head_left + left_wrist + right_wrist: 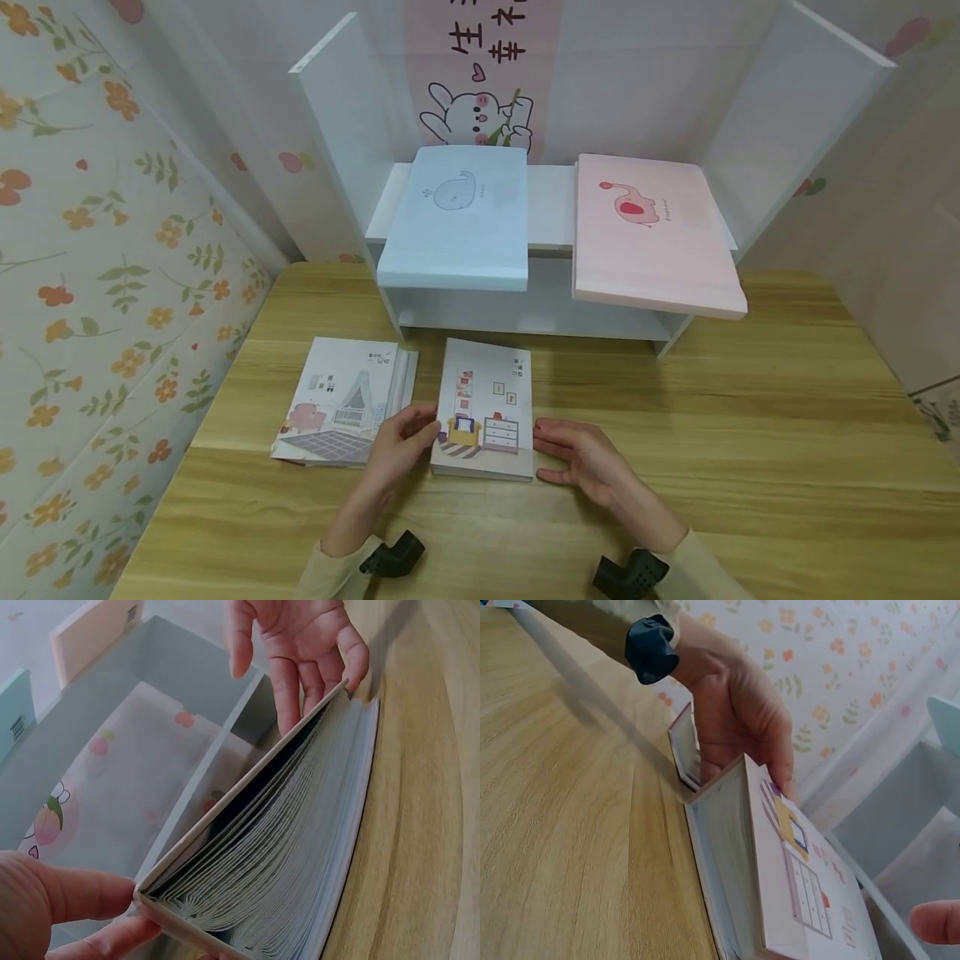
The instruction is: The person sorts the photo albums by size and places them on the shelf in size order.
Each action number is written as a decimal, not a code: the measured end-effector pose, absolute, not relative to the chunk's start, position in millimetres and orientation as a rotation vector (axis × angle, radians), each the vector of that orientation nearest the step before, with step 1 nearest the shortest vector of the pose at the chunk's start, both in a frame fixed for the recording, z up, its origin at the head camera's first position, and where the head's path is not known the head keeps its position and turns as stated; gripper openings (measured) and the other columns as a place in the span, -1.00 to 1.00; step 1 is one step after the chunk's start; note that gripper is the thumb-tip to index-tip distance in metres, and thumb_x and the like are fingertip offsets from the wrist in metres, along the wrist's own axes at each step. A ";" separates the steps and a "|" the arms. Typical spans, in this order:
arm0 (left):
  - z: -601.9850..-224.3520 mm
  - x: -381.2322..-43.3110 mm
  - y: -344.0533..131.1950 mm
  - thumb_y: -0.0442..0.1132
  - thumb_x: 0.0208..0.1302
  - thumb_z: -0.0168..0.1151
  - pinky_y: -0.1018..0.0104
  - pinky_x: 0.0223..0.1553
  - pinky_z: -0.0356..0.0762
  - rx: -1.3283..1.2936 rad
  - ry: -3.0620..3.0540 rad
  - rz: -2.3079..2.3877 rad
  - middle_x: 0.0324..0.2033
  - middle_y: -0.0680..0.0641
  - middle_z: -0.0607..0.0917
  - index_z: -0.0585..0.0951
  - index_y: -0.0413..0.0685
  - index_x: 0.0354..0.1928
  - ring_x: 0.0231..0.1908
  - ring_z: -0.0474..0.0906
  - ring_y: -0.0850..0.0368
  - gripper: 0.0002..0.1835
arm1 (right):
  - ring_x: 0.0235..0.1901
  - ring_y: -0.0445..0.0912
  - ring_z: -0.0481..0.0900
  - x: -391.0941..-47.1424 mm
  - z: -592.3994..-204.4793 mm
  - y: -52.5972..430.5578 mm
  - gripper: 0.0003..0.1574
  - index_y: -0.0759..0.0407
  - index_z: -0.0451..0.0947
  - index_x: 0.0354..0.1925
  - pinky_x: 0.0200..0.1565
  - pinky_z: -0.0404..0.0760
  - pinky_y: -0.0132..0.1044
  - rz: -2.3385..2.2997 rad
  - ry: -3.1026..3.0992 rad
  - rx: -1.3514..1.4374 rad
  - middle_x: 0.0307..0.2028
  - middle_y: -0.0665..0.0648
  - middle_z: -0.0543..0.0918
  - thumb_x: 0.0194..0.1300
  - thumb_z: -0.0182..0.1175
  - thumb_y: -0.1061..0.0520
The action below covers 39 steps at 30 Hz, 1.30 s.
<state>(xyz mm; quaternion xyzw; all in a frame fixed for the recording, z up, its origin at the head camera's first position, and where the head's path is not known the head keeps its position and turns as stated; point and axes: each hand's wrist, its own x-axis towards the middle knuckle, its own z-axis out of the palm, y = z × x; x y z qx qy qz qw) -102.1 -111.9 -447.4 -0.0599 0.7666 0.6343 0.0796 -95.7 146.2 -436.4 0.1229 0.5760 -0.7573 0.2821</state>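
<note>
A thick photo album (483, 400), white with a drawn yellow armchair and dresser on its cover, lies flat on the table. My left hand (400, 447) grips its left edge, thumb and fingers at the spine. At the opposite edge is my right hand (583, 458), its fingers fairly straight and close against the album's side. The left wrist view shows the album's layered pages (262, 877) between its covers. Just left of my left hand lies another white album (337, 404), with a tent and a pink animal on its cover.
Behind stands a white shelf unit (517, 308) with tall side panels. On its upper level rest a light blue book (457, 225) with a whale and a pink book (652, 237) with an elephant, both overhanging the front. Floral cloth (112, 275) hangs at left.
</note>
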 end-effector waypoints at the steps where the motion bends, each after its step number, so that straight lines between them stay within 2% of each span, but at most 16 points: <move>1: -447.0 -102.4 -112.0 -0.44 0.23 0.15 0.32 -0.15 0.54 -0.192 2.273 1.911 -0.10 -0.32 0.62 0.53 -0.42 -0.01 -0.07 0.53 -0.04 -0.71 | -0.03 -0.10 0.46 -95.8 -436.7 146.4 -0.26 0.54 0.09 0.29 -0.13 0.59 -0.08 -2.034 1.535 0.328 0.01 0.17 0.48 0.33 0.06 0.11; 4: -447.4 -104.2 -112.8 -0.45 0.22 0.14 0.27 -0.17 0.57 -0.222 2.221 1.946 -0.09 -0.34 0.61 0.52 -0.45 -0.02 -0.08 0.54 -0.03 -0.71 | -0.04 -0.11 0.47 -96.6 -437.4 147.2 -0.28 0.55 0.10 0.28 -0.12 0.58 -0.09 -2.051 1.509 0.335 -0.01 0.16 0.48 0.34 0.05 0.13; 12: -446.1 -107.8 -115.4 -0.46 0.20 0.15 0.31 -0.21 0.56 -0.303 2.101 1.998 -0.13 -0.26 0.62 0.51 -0.44 -0.02 -0.16 0.54 0.10 -0.70 | -0.06 -0.12 0.50 -98.3 -438.8 151.5 -0.40 0.50 0.22 0.23 -0.11 0.57 -0.12 -2.089 1.417 0.333 -0.09 0.10 0.54 0.36 0.03 0.14; 17: -444.0 -108.2 -117.3 -0.42 0.24 0.13 0.22 -0.19 0.58 -0.329 2.040 1.992 -0.09 -0.25 0.60 0.49 -0.39 0.03 -0.15 0.55 0.08 -0.68 | -0.06 -0.10 0.51 -99.5 -439.9 156.3 -0.58 0.40 0.38 0.11 -0.08 0.56 -0.11 -2.127 1.331 0.328 -0.09 0.13 0.54 0.38 -0.01 0.16; 23: -441.1 -109.7 -120.4 -0.38 0.29 0.11 0.14 -0.16 0.59 -0.362 1.984 1.990 -0.05 -0.23 0.60 0.48 -0.32 0.10 -0.13 0.56 0.07 -0.65 | -0.04 -0.08 0.50 -101.1 -440.9 160.5 -0.64 0.38 0.42 0.07 -0.06 0.56 -0.15 -2.159 1.228 0.321 -0.08 0.15 0.53 0.41 -0.07 0.21; 30: -439.6 -110.6 -122.5 -0.38 0.29 0.09 0.18 -0.20 0.59 -0.364 1.945 2.012 -0.05 -0.24 0.61 0.46 -0.32 0.12 -0.16 0.57 0.11 -0.64 | -0.04 -0.07 0.49 -102.8 -439.2 160.4 -0.72 0.31 0.49 -0.04 -0.01 0.54 -0.12 -2.165 1.140 0.316 -0.07 0.17 0.50 0.41 -0.08 0.22; 39: -446.4 -110.4 -122.7 -0.42 0.26 0.09 0.31 -0.25 0.57 -0.360 2.008 1.997 -0.06 -0.25 0.60 0.47 -0.35 0.09 -0.18 0.57 0.09 -0.65 | -0.11 -0.12 0.52 -103.7 -437.4 153.8 -0.82 0.14 0.57 -0.24 -0.08 0.56 -0.03 -2.073 1.304 0.263 -0.18 0.08 0.56 0.36 0.01 0.20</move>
